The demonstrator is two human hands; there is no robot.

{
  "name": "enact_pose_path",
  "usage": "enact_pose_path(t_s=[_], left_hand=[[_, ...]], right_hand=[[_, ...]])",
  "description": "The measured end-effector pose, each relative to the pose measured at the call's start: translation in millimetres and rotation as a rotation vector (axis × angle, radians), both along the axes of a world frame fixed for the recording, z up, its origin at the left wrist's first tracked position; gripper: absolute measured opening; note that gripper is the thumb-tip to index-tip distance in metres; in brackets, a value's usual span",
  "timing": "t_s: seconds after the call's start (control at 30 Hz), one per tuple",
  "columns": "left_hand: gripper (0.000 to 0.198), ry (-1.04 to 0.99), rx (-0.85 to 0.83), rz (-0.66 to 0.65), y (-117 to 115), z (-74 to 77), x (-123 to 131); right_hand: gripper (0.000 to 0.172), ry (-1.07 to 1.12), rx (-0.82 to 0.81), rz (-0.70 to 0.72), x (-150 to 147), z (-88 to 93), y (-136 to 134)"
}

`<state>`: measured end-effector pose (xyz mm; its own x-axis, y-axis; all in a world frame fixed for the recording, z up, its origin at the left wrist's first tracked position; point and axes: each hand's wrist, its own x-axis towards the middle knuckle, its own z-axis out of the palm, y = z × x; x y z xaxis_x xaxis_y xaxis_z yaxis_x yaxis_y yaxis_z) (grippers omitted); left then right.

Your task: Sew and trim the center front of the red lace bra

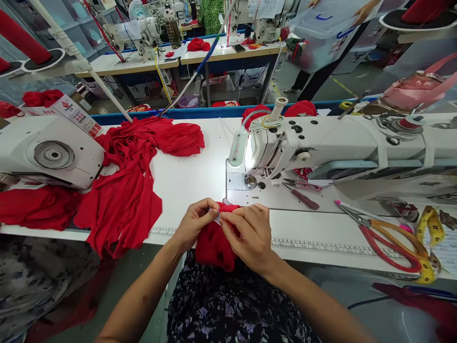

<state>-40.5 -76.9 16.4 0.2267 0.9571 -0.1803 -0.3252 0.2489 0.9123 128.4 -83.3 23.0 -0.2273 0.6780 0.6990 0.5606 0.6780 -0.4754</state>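
Observation:
My left hand (pixel 194 221) and my right hand (pixel 250 236) are both closed on a small red fabric piece (pixel 214 247) at the table's front edge. Between the fingertips of both hands sits a small white label (pixel 216 216) pinched against the fabric's top edge. The fabric hangs down over my lap. Just behind the hands stands the white sewing machine (pixel 285 143), its needle area (pixel 250 181) lit by a lamp.
A pile of red fabric strips (pixel 132 186) lies on the white table (pixel 193 176) to the left. Red-handled scissors (pixel 389 238), thread snips (pixel 303 186) and a yellow tape measure (pixel 432 228) lie to the right. Another machine (pixel 50 152) stands far left. A person carries a clear bin (pixel 321 33) behind.

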Motion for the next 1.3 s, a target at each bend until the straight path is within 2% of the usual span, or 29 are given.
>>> enact_pose_path(t_s=[0.2, 0.3, 0.4, 0.67, 0.8, 1.0, 1.17, 1.3], left_hand=[[0.029, -0.013, 0.012, 0.019, -2.9, -4.2, 2.3], [0.027, -0.004, 0.025, 0.012, -3.2, -6.5, 1.9], [0.025, 0.004, 0.034, 0.008, -2.7, -7.4, 1.6], [0.028, 0.010, 0.025, 0.010, -1.7, -5.6, 4.4], [0.028, 0.024, 0.043, 0.025, -1.0, -6.6, 5.7], [0.027, 0.084, 0.047, 0.016, -1.8, -8.0, 6.0], [0.027, 0.151, 0.035, 0.047, -2.6, -7.8, 8.9], [0.028, 0.212, 0.035, 0.086, -2.0, -5.7, 13.0]], right_hand=[[0.037, -0.185, 0.251, 0.001, 6.0, -9.3, -2.4], [0.038, -0.246, 0.308, 0.006, 8.1, -14.2, -2.9], [0.038, -0.264, 0.304, 0.005, 9.1, -17.7, -2.4], [0.050, -0.181, 0.187, 0.053, 11.5, -19.2, -0.1], [0.045, -0.223, 0.249, 0.037, 11.9, -16.6, 1.1], [0.039, -0.220, 0.209, 0.021, 14.4, -19.3, 2.8], [0.030, -0.260, 0.235, -0.006, 12.7, -22.4, 3.5], [0.027, -0.227, 0.137, 0.028, 27.1, -14.3, 9.4]])
